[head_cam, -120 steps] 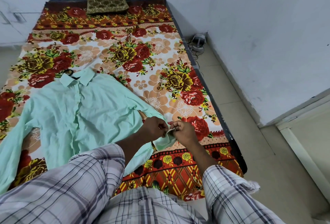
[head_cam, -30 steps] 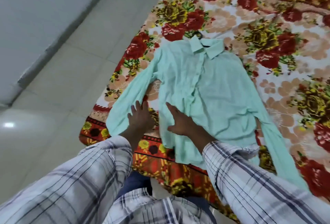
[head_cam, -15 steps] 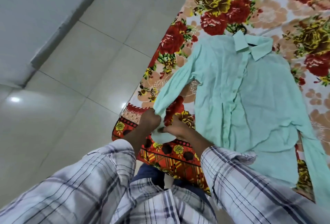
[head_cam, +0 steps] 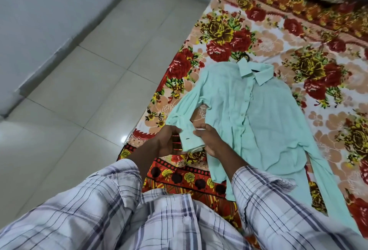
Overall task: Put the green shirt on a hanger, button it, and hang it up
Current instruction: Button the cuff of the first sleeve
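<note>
Mint-green collared shirt (head_cam: 268, 120) lies flat on the red floral bedsheet (head_cam: 278, 40); left hand (head_cam: 165, 142) and right hand (head_cam: 209, 138) both grip its sleeve cuff (head_cam: 190, 140).

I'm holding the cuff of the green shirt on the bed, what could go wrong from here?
1. Both the left hand and right hand pinch the cuff; tugging it may slide the green shirt off the hanger, whose hook alone shows above the collar.
2. The cuff sits near the edge of the bedsheet, so a dropped sleeve might reach the floor.

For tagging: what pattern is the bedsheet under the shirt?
The bedsheet is floral: red and yellow blooms on cream. Head view.
</note>
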